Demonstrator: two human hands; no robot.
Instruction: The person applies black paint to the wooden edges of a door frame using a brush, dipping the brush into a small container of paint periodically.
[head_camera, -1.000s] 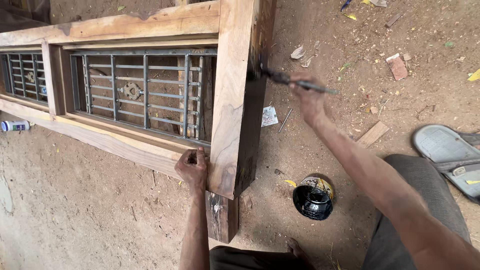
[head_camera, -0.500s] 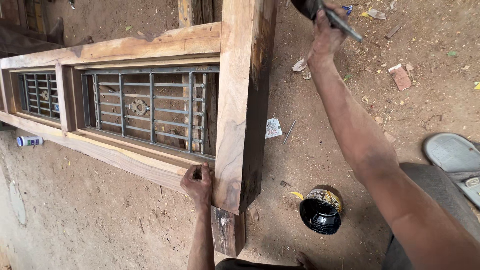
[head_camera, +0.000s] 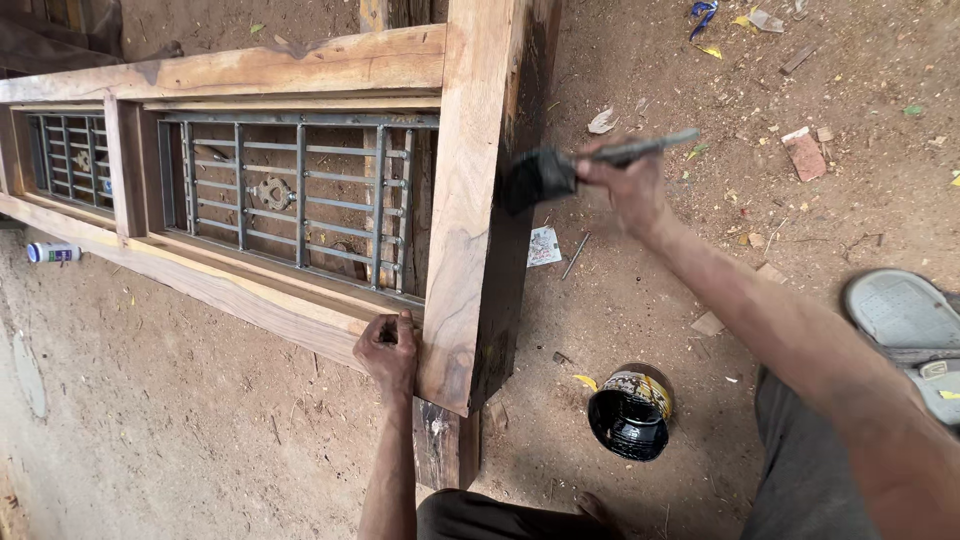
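The pale, raw wooden window frame (head_camera: 470, 200) looks matt with visible grain; its side face is darker and wet-looking. Inside it, a dull grey metal grille (head_camera: 290, 200). Below the frame, a small round tin of glossy black liquid (head_camera: 630, 412) sits on rough, dusty earth floor (head_camera: 180, 420).

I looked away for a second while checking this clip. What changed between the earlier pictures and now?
The right hand swung the brush up the frame's dark side, then back down against it. The left hand kept gripping the wooden frame, and the paint can stayed on the ground.
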